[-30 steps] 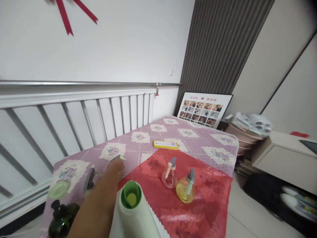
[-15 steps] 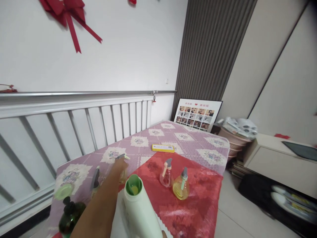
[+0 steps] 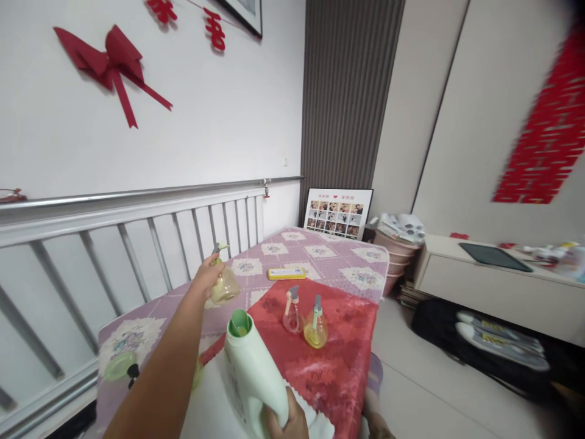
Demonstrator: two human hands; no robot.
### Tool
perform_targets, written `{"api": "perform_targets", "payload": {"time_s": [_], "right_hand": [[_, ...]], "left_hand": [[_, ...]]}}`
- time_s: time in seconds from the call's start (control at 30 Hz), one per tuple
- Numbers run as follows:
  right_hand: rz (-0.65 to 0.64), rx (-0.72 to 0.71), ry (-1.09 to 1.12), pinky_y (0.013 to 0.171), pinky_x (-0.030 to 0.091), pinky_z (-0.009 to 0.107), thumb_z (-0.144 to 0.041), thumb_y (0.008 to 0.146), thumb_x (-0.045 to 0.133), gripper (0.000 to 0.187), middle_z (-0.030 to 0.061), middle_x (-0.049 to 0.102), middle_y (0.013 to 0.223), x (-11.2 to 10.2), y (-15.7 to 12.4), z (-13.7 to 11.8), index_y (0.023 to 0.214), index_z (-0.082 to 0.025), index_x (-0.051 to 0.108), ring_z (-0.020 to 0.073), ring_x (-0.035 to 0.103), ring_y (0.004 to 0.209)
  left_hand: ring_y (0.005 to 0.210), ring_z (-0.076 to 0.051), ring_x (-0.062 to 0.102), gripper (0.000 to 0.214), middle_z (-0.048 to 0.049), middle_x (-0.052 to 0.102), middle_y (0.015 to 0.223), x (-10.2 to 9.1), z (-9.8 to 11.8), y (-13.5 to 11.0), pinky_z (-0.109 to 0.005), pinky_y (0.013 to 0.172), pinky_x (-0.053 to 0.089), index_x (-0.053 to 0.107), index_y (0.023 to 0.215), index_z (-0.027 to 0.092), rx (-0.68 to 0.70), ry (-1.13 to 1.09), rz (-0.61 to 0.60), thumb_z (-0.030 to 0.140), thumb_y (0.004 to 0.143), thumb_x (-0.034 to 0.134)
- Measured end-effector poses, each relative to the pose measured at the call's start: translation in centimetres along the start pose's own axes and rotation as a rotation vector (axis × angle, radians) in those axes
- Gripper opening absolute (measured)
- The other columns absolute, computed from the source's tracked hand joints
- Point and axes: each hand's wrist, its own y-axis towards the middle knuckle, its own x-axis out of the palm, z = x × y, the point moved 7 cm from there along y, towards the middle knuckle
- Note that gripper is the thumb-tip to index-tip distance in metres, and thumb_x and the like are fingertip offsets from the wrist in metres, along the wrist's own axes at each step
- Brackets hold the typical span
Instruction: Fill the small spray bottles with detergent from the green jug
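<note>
My left hand (image 3: 209, 277) is closed round the neck of a yellowish clear spray bottle (image 3: 226, 288), lifted and tilted above the table's left side. A large pale-green jug (image 3: 256, 369) with an uncapped green spout leans up and leftward in front of me, its handle gripped by my right hand (image 3: 291, 421). Beyond it, a clear spray bottle with a pink trigger (image 3: 292, 318) stands on the red cloth (image 3: 340, 366). Beside that is a spray bottle holding yellow liquid (image 3: 316, 334). My left forearm partly hides things at the near left.
A yellow flat case (image 3: 286, 274) lies on the flowered tablecloth (image 3: 320, 251). A pale green round lid or dish (image 3: 119, 366) and a black pump top (image 3: 132, 372) are at the near left. A white radiator (image 3: 105, 250) runs along the wall; stacked baskets (image 3: 397, 259) stand beyond the table.
My left hand has raised the yellowish spray bottle off the table. The jug is still in my right hand, which now shows more. My view has swung right and up.
</note>
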Motion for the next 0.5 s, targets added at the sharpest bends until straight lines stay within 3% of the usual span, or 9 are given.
{"api": "perform_targets", "payload": {"time_s": [0.13, 0.27, 0.37, 0.5], "right_hand": [[0.043, -0.028, 0.003, 0.063, 0.053, 0.026, -0.023, 0.073, 0.058, 0.013, 0.0043, 0.073, 0.074, 0.0, 0.2, 0.1, 0.084, -0.019, 0.064, 0.0199, 0.068, 0.068], [0.046, -0.01, 0.015, 0.067, 0.054, 0.026, -0.024, 0.075, 0.058, 0.015, 0.0054, 0.074, 0.08, -0.1, 0.1, -0.5, 0.088, -0.018, 0.064, 0.0202, 0.069, 0.073], [0.036, -0.005, 0.028, 0.071, 0.055, 0.027, -0.025, 0.077, 0.058, 0.017, 0.006, 0.074, 0.083, -0.3, 0.1, -1.0, 0.091, -0.018, 0.064, 0.0208, 0.069, 0.077], [0.016, -0.003, 0.043, 0.074, 0.055, 0.029, -0.027, 0.079, 0.058, 0.02, 0.0068, 0.074, 0.087, -0.3, 0.2, -1.4, 0.094, -0.017, 0.065, 0.0216, 0.069, 0.081]], "left_hand": [[0.067, -0.009, 0.061, 0.061, -0.0034, 0.059, 0.103, -2.3, 3.1, -3.9, -0.021, 0.06, 0.049, 0.047, 0.133, 0.026, 0.07, -0.118, -0.015, 0.032, 0.074, 0.063], [0.076, -0.014, 0.066, 0.067, -0.0061, 0.062, 0.113, -5.3, 3.8, -9.6, -0.025, 0.066, 0.053, 0.048, 0.133, 0.029, 0.083, -0.215, -0.035, 0.036, 0.07, 0.07], [0.081, -0.019, 0.069, 0.074, -0.0079, 0.066, 0.114, -7.4, 2.5, -14.8, -0.028, 0.066, 0.055, 0.046, 0.136, 0.029, 0.018, -0.224, -0.031, 0.041, 0.069, 0.072], [0.101, -0.026, 0.066, 0.078, -0.0059, 0.061, 0.129, -9.5, -2.1, -21.2, -0.032, 0.075, 0.057, 0.046, 0.136, 0.031, -0.08, -0.197, 0.057, 0.052, 0.065, 0.073]]}}
